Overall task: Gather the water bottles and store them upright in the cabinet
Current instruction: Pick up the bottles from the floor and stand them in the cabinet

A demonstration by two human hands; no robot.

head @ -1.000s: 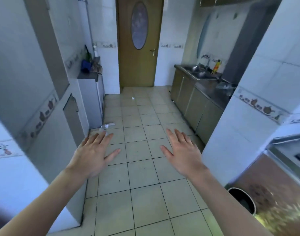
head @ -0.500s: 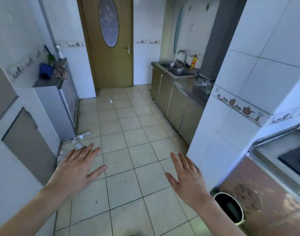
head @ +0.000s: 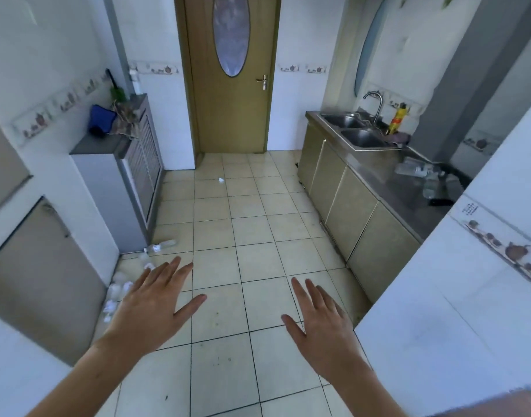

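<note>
Both hands were held out flat over the tiled floor point(head: 252, 260), palms down. The left hand point(head: 149, 308) had its fingers spread wide and gripped nothing. The right hand point(head: 324, 323) likewise had its fingers extended and apart, and it gripped nothing.

Water bottles lay in two groups. One bottle point(head: 161, 245) lay on its side on the floor at the foot of the grey cabinet point(head: 107, 194) on the left, and further bottles point(head: 119, 290) lay along the left wall just below it, partly hidden by the left hand. A second group of bottles point(head: 423, 173) lay on their sides on the steel counter point(head: 375, 170) on the right, beyond the double sink point(head: 354, 130). A yellow bottle point(head: 397, 120) stood upright behind the sink. The cupboard doors point(head: 348, 206) under the counter were closed. A wooden door point(head: 231, 73) at the far end was closed.
</note>
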